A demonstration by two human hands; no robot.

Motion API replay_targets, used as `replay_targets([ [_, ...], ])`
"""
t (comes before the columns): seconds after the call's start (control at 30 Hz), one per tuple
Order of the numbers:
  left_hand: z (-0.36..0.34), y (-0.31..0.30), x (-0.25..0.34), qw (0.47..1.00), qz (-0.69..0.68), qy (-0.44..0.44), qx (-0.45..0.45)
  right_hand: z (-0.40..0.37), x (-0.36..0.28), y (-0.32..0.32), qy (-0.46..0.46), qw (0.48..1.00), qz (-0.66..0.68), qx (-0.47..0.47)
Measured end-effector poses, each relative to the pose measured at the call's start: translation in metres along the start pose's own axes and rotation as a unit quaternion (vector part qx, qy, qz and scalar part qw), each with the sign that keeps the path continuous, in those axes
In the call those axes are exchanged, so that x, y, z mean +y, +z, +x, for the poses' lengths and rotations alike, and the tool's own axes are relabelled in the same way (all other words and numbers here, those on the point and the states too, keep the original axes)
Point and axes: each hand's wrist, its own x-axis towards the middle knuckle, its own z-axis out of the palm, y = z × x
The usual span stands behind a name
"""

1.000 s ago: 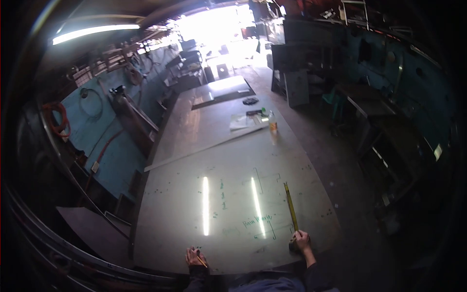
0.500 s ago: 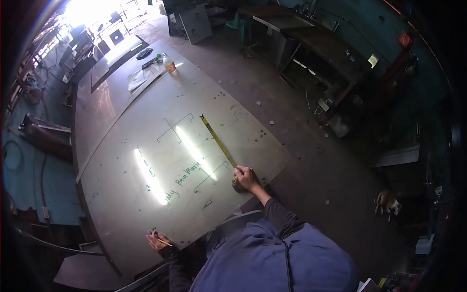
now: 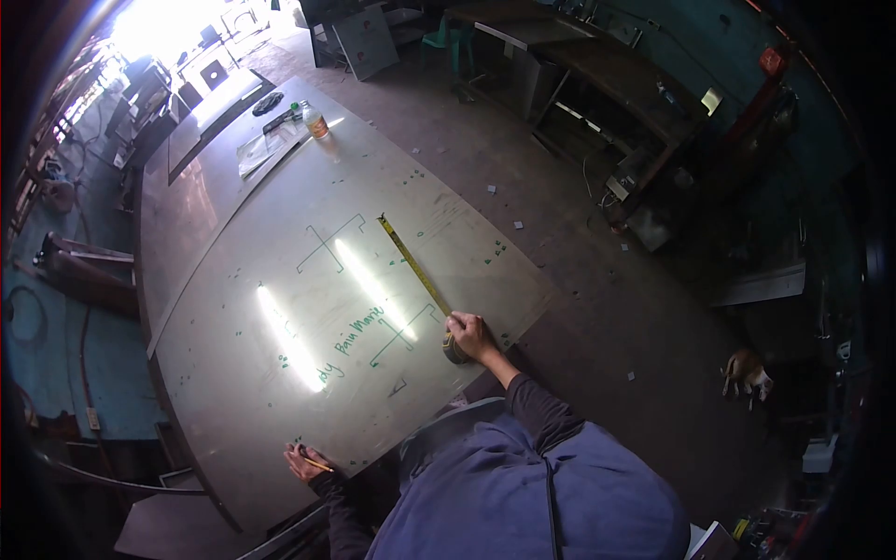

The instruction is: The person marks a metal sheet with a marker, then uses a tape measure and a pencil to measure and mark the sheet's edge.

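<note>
In my right hand (image 3: 471, 337) is a tape measure (image 3: 455, 349), gripped at its case near the sheet's front edge. Its yellow blade (image 3: 411, 261) lies extended across the metal sheet (image 3: 243, 401), away from me and slightly left. My left hand (image 3: 304, 462) rests on the sheet near its lower edge, closed around a pencil (image 3: 318, 465) that sticks out to the right. Green handwriting (image 3: 359, 333) and drawn bent-line profiles (image 3: 329, 245) mark the surface left of the blade.
Toward the far end of the sheet stand a bottle (image 3: 316, 122), a plastic bag (image 3: 257, 154) and a dark coil (image 3: 268, 104). A workbench (image 3: 597, 75) and a green chair (image 3: 448, 39) are beyond the floor. An animal (image 3: 746, 374) is at the right.
The view has shifted slightly. Both hands keep about the same places on the sheet, and the tape blade stays extended.
</note>
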Motion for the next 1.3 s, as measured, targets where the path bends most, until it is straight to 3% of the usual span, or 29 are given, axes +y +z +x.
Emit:
replay_targets([
  [0.17,0.000,-0.003,0.004,1.000,-0.003,-0.006,0.002,0.000,-0.008,-0.006,0.035,0.999,-0.008,-0.032],
  [0.33,0.000,-0.004,0.006,1.000,-0.002,-0.008,0.002,0.000,0.000,0.000,-0.002,1.000,-0.014,0.011],
  [0.77,0.001,0.001,-0.002,1.000,0.001,0.001,0.001,-0.001,-0.007,-0.002,0.011,1.000,-0.012,0.012],
  [0.93,0.002,0.000,-0.001,1.000,-0.005,0.000,0.001,0.001,-0.009,-0.007,0.028,0.999,-0.004,-0.028],
  [1.3,0.002,-0.003,0.005,1.000,-0.007,-0.007,-0.001,0.002,0.003,0.001,-0.002,1.000,0.002,0.002],
])
